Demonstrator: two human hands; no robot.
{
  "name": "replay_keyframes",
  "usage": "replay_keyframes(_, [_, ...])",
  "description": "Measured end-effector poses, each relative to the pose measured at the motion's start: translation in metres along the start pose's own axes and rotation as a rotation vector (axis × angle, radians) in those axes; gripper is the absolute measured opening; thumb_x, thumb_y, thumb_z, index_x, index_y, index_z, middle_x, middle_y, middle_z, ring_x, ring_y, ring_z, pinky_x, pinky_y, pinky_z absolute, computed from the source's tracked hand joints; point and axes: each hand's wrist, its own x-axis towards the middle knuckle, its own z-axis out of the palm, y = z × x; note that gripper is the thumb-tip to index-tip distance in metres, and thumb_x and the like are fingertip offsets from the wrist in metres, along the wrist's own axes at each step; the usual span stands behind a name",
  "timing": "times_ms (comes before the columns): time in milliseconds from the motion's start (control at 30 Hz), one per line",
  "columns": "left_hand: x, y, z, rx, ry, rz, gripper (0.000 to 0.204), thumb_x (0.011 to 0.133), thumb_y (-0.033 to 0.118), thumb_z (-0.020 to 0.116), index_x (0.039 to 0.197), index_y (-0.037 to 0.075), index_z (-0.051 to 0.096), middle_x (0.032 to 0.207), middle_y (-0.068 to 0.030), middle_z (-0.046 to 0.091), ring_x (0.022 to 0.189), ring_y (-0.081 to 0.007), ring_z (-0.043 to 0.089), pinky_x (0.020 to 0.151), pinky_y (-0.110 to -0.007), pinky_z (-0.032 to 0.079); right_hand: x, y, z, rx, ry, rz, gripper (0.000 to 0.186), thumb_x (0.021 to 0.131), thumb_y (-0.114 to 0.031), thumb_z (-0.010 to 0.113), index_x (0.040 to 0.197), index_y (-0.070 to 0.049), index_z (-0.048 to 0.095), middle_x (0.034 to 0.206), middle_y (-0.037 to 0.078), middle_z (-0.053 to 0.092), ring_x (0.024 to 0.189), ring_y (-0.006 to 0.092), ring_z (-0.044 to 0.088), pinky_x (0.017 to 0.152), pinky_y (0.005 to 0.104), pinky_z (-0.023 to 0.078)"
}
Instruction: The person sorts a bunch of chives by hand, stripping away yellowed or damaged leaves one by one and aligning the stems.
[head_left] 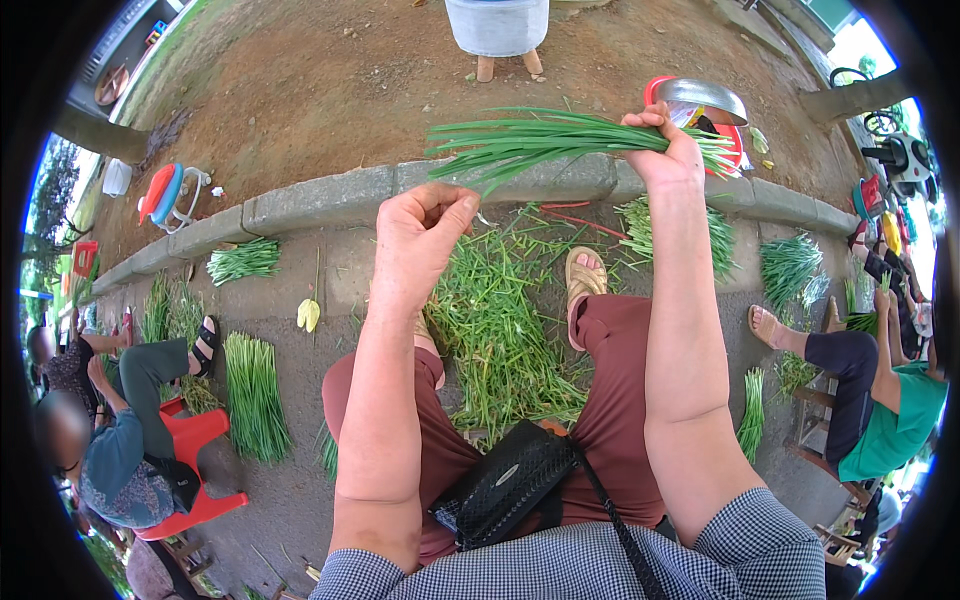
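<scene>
My right hand is raised, its fingers closed round the pale stem ends of a bunch of garlic chives. The long green leaves stretch leftward from it, almost level. Below the leaf tips, my left hand is closed in a pinch; what its fingers hold, if anything, is too small to name. A thin whitish scrap shows just beside those fingertips. Between my feet spreads a loose heap of green trimmings. Another bundle of chives lies beyond my right foot, partly behind my right forearm.
A stone kerb runs across ahead. More bundles lie at left and right. Beyond the kerb are a red basin with a metal bowl and a white tub. People sit on both sides, one on a red stool. A black bag rests on my lap.
</scene>
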Motion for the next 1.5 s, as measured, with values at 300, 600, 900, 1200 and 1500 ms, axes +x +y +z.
replay_keyframes(300, [-0.001, -0.002, 0.001, 0.025, -0.111, -0.01, 0.015, 0.08, 0.008, 0.064, 0.09, -0.003, 0.064, 0.071, -0.0003, 0.06, 0.064, -0.0043, 0.052, 0.059, -0.019, 0.041, 0.002, 0.001, 0.0, 0.012, 0.014, -0.002, 0.011, 0.09, -0.007, 0.039, 0.081, -0.007, 0.047, 0.068, 0.003, 0.049, 0.053, 0.0151, 0.045, 0.059, 0.0332, 0.037])
replay_keyframes(600, [-0.001, 0.001, 0.006, -0.066, 0.068, 0.095, 0.005, 0.079, 0.004, 0.062, 0.082, 0.0, 0.06, 0.07, 0.0028, 0.057, 0.061, -0.0032, 0.048, 0.056, -0.018, 0.038, 0.001, 0.004, 0.0, 0.011, 0.038, 0.014, 0.011, 0.091, -0.008, 0.038, 0.085, -0.007, 0.047, 0.067, 0.003, 0.047, 0.053, 0.0147, 0.045, 0.059, 0.0331, 0.037])
replay_keyframes(900, [0.007, -0.005, -0.009, -0.619, 0.297, 0.128, 0.004, 0.079, 0.003, 0.061, 0.082, 0.004, 0.059, 0.069, -0.0007, 0.057, 0.057, -0.0074, 0.049, 0.054, -0.02, 0.039, 0.004, 0.001, -0.002, 0.045, 0.077, -0.001, 0.016, 0.088, -0.005, 0.038, 0.074, -0.007, 0.044, 0.062, 0.003, 0.043, 0.051, 0.0146, 0.043, 0.059, 0.0337, 0.037])
replay_keyframes(1200, [0.001, -0.001, -0.006, -0.3, 0.013, 0.007, 0.013, 0.083, 0.011, 0.058, 0.088, 0.0, 0.064, 0.082, -0.0044, 0.063, 0.075, -0.0098, 0.053, 0.065, -0.023, 0.04, 0.002, -0.002, -0.002, 0.028, 0.046, -0.01, 0.013, 0.088, -0.006, 0.039, 0.075, -0.007, 0.043, 0.062, 0.002, 0.043, 0.05, 0.0145, 0.044, 0.058, 0.0333, 0.037])
replay_keyframes(1500, [-0.005, -0.002, 0.011, 0.1, -0.226, -0.052, 0.022, 0.08, 0.017, 0.067, 0.088, -0.003, 0.065, 0.072, -0.0016, 0.061, 0.064, -0.007, 0.052, 0.058, -0.022, 0.041, 0.001, 0.002, 0.0, 0.012, 0.056, -0.019, 0.012, 0.09, -0.008, 0.038, 0.08, -0.008, 0.044, 0.063, 0.001, 0.044, 0.051, 0.0143, 0.044, 0.058, 0.0331, 0.036])
